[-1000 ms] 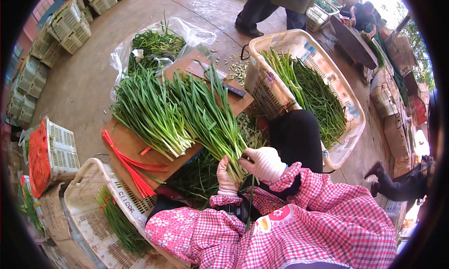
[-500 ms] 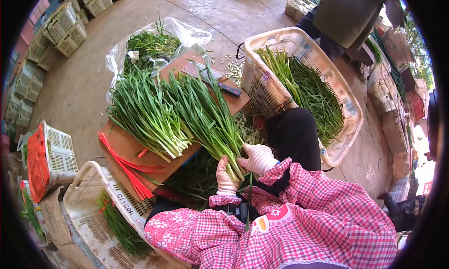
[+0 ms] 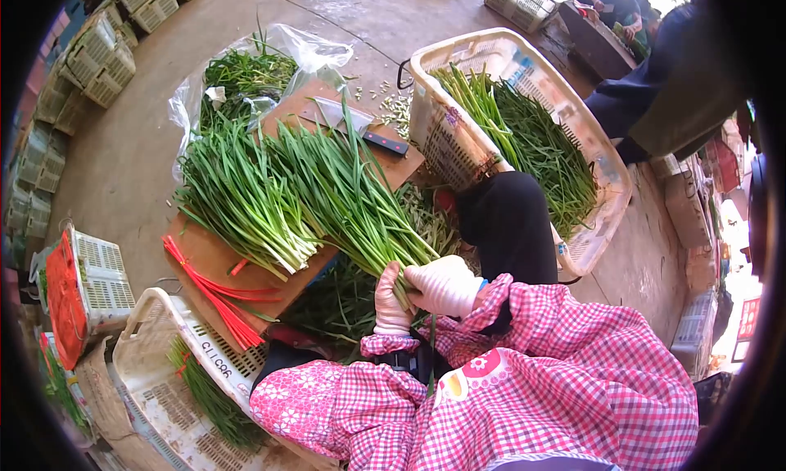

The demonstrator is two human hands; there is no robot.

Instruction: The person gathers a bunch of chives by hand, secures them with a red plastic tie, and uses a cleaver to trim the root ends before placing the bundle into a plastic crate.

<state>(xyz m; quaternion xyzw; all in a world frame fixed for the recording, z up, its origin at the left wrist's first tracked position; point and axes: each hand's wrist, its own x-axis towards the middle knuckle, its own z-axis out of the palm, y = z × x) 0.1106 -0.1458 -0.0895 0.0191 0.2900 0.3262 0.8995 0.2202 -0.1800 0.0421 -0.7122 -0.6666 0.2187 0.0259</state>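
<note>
A bunch of garlic chives (image 3: 352, 197) slants across the board with its pale stem ends toward me. My left hand (image 3: 392, 303), gloved, is closed around those stems from the left. My gloved right hand (image 3: 446, 287) is closed over the same stems from the right, touching the left hand and hiding most of the cut ends. Just left of the held bunch, a second pile of chives (image 3: 246, 197) lies on the brown board (image 3: 201, 254). Red ties (image 3: 217, 295) rest on the board's near left corner. Toward its far right edge lies a knife (image 3: 385, 142) with a dark handle.
A crate of greens (image 3: 602, 250) stands at right, against my knee (image 3: 512, 225). Another crate (image 3: 155, 307) at lower left holds a tied bunch (image 3: 209, 397). Beyond the board is a plastic bag (image 3: 315, 49) of greens. A person in dark clothes (image 3: 655, 94) is at upper right.
My right hand has moved further over the stems and now covers their ends. The view has shifted slightly, and the person in dark clothes has moved lower at the right.
</note>
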